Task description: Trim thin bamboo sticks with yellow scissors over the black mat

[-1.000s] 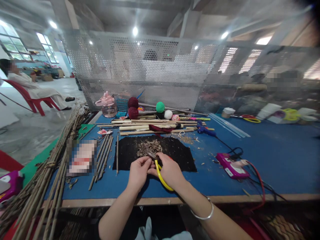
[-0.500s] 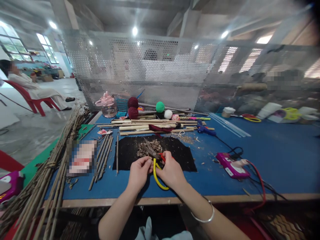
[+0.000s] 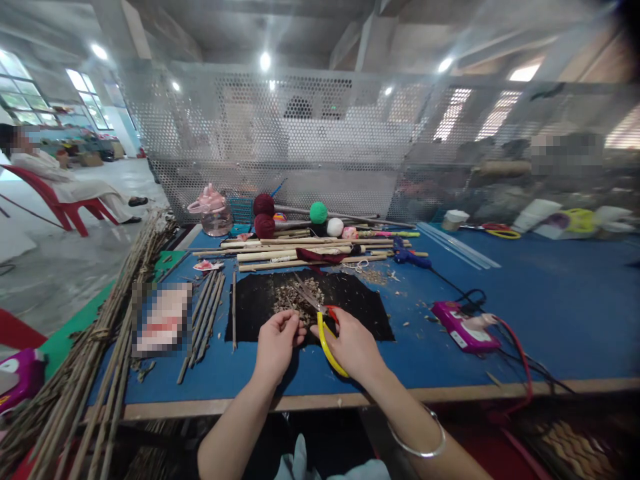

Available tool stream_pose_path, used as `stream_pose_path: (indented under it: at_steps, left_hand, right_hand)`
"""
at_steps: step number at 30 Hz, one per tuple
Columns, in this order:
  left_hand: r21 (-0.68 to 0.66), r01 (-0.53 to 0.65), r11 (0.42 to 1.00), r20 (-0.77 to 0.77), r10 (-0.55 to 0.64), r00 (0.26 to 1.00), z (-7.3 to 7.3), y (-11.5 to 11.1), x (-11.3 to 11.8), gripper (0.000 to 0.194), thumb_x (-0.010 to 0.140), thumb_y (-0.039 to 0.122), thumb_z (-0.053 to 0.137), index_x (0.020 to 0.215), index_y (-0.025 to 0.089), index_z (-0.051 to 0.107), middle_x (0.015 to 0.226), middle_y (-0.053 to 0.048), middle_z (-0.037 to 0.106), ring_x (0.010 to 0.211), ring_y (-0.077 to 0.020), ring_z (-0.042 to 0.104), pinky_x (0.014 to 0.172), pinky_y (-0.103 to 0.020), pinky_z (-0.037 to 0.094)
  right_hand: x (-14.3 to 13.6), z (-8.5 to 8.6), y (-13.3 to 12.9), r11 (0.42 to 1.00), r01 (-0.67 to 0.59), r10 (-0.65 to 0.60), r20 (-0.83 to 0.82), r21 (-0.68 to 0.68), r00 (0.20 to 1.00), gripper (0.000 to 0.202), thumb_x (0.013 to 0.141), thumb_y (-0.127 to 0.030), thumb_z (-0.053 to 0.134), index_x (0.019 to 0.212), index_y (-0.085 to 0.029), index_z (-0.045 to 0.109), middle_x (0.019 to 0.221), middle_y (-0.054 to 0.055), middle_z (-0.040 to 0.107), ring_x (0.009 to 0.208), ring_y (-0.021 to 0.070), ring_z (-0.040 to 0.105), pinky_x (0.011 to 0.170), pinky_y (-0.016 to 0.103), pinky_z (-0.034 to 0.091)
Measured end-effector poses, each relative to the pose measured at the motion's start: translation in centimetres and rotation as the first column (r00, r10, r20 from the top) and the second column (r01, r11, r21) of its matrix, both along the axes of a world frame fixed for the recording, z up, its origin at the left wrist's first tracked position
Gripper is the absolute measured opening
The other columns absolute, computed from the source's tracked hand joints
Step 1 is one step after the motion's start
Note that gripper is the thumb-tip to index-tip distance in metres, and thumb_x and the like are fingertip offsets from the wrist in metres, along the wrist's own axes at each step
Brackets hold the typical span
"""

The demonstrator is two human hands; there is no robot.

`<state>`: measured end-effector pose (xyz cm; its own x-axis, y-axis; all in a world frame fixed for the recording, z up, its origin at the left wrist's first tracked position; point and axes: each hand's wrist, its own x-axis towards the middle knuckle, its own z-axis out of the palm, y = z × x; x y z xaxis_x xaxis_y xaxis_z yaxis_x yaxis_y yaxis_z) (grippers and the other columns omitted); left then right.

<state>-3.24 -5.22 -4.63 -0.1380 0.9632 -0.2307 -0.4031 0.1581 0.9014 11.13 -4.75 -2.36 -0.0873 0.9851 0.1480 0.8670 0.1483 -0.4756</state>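
Note:
My right hand (image 3: 353,345) is closed on scissors (image 3: 327,343) with yellow and red handles. Their blades point up and left, over a heap of small twig cuttings (image 3: 287,297). That heap lies on a black cloth (image 3: 357,313) spread on the blue table. Close by on the left, my left hand (image 3: 279,340) is pinched above the cloth's front edge. Whatever sits between its fingertips is too small to name. A single thin stick (image 3: 234,310) rests along the cloth's left edge.
Cut sticks (image 3: 207,320) and a long bundle of branches (image 3: 103,330) lie left. Behind the cloth are peeled rods (image 3: 295,253), yarn balls (image 3: 319,213) and a blue glue gun (image 3: 413,257). A purple power strip (image 3: 465,327) with cables is right. A person sits far left.
My right hand has drawn slightly right with the scissors, away from my left hand. The blades now show a little apart. My left hand has hardly moved.

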Motion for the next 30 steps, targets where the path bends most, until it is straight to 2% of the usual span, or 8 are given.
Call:
stream_pose_path:
  at_steps: [3,6,11,17,21,24,30]
  left_hand:
    - [0.025,0.023,0.999,-0.03,-0.022,0.999,-0.1,-0.1,0.0,0.029,0.064,0.035,0.066,0.08,0.012,0.059,0.066,-0.003,0.059,0.058,-0.0091,0.056,0.053,-0.02,0.047]
    - [0.06,0.066,0.996,-0.064,-0.062,0.996,0.1,-0.2,-0.1,0.025,0.066,0.034,0.064,0.075,0.012,0.059,0.067,-0.003,0.059,0.059,-0.0108,0.056,0.054,-0.022,0.047]
    - [0.113,0.123,0.986,-0.132,-0.108,0.985,0.3,-0.2,-0.1,0.023,0.069,0.035,0.06,0.075,0.013,0.061,0.061,0.0,0.058,0.053,-0.0097,0.053,0.054,-0.021,0.045]
    - [0.151,0.12,0.981,-0.251,-0.08,0.965,-0.3,-0.2,-0.2,0.023,0.07,0.035,0.058,0.07,0.013,0.061,0.06,0.0,0.057,0.053,-0.0092,0.049,0.053,-0.019,0.041]
    - [0.155,0.116,0.981,-0.235,-0.078,0.969,-0.1,-0.3,-0.2,0.023,0.07,0.036,0.058,0.072,0.013,0.062,0.062,-0.001,0.059,0.055,-0.0108,0.051,0.055,-0.021,0.042]
    - [0.155,0.117,0.981,-0.217,-0.082,0.973,-0.1,-0.3,-0.2,0.025,0.069,0.036,0.059,0.073,0.012,0.063,0.062,-0.002,0.059,0.055,-0.011,0.052,0.055,-0.021,0.043]
    - [0.135,0.141,0.981,-0.134,-0.123,0.983,-0.2,-0.2,-0.1,0.023,0.07,0.035,0.059,0.073,0.012,0.062,0.06,0.001,0.055,0.051,-0.0073,0.048,0.052,-0.018,0.041]
  right_hand:
    - [-0.4,0.0,-0.4,0.995,-0.098,0.098,-0.044,0.007,0.994,0.041,0.07,-0.048,0.056,0.1,-0.019,0.053,0.094,0.007,0.06,0.086,0.0196,0.056,0.069,0.025,0.038]
    - [-0.8,-0.1,-0.6,0.99,-0.13,0.132,-0.044,0.047,0.99,0.039,0.068,-0.045,0.059,0.097,-0.019,0.053,0.093,0.007,0.059,0.091,0.0205,0.054,0.076,0.028,0.037]
    - [-1.2,-0.3,-0.4,0.99,-0.129,0.131,-0.027,0.065,0.991,0.04,0.069,-0.043,0.059,0.098,-0.017,0.053,0.093,0.008,0.058,0.091,0.0212,0.053,0.079,0.029,0.037]
    - [-1.4,-0.6,-0.2,0.99,-0.114,0.112,0.034,0.082,0.993,0.039,0.07,-0.045,0.057,0.095,-0.015,0.052,0.091,0.009,0.057,0.087,0.0212,0.053,0.077,0.03,0.036]
    - [-1.4,-0.1,-0.2,0.992,-0.115,0.111,0.072,0.056,0.991,0.042,0.069,-0.046,0.058,0.095,-0.015,0.051,0.092,0.009,0.057,0.089,0.0219,0.052,0.078,0.03,0.035]
    - [-1.4,0.4,-0.3,0.993,-0.119,0.117,0.086,0.022,0.989,0.041,0.07,-0.048,0.057,0.094,-0.015,0.051,0.09,0.009,0.058,0.088,0.0222,0.054,0.075,0.029,0.035]
    - [-1.0,0.3,-0.1,0.991,-0.108,0.119,0.157,-0.081,0.98,0.037,0.077,-0.053,0.046,0.091,-0.019,0.048,0.08,0.006,0.063,0.073,0.0205,0.06,0.057,0.025,0.032]
